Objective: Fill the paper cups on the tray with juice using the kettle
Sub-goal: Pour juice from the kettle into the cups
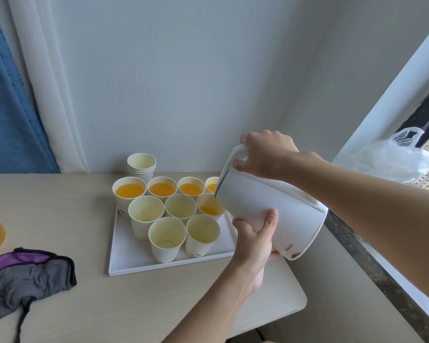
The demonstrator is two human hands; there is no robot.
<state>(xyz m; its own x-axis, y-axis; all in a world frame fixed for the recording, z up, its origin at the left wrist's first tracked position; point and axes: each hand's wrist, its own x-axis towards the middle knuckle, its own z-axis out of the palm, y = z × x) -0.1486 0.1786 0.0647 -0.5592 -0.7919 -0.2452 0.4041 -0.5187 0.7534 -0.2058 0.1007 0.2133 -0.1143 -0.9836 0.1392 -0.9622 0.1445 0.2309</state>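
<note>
Two bare hands and forearms show. The left hand (254, 241) has a short, rounded thumbnail (273, 214). The right hand (265, 154) shows smooth knuckles. The left forearm (218, 300) and the right forearm (372, 206) are bare to the picture's edge.

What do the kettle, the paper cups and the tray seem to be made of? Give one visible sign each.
The kettle looks like smooth white plastic: soft sheen, moulded seam. The cups are paper: matt cream walls, a side seam, rolled rims. The tray is white and rigid, probably plastic, possibly painted wood.
</note>
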